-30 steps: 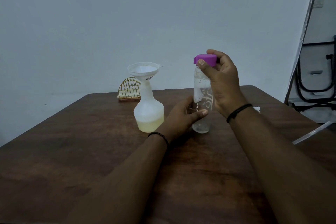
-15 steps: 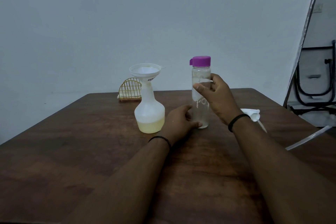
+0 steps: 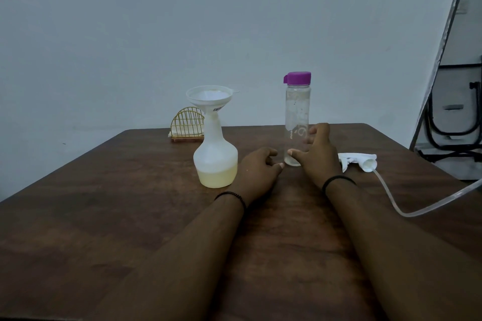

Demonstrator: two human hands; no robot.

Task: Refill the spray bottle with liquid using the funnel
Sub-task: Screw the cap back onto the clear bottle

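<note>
- Head view: two bare forearms are stretched over a dark wooden table (image 3: 109,216), each wrist ringed by a black band.
- Left hand (image 3: 257,168) is laid on the tabletop just right of the spray bottle, its fingers loosely curled around nothing.
- Right hand (image 3: 317,156) is held beside the foot of the clear water bottle, fingers spread and relaxed; nothing is gripped, and whether the fingertips touch the bottle cannot be told.
- Spray bottle (image 3: 215,157), white and translucent, is seen upright left of the hands, with pale yellow liquid filling roughly its bottom quarter.
- White funnel (image 3: 209,98) is seated in the spray bottle's neck.
- Clear water bottle (image 3: 297,109), capped by a purple lid (image 3: 297,78), is stood upright between the two hands and slightly beyond them; it looks almost drained.
- Detached spray trigger head (image 3: 358,161) is laid on its side right of the right hand, its clear dip tube (image 3: 417,210) trailed toward the table's right edge.
- Gold wire napkin holder (image 3: 187,124) is placed at the far edge, behind the spray bottle.
</note>
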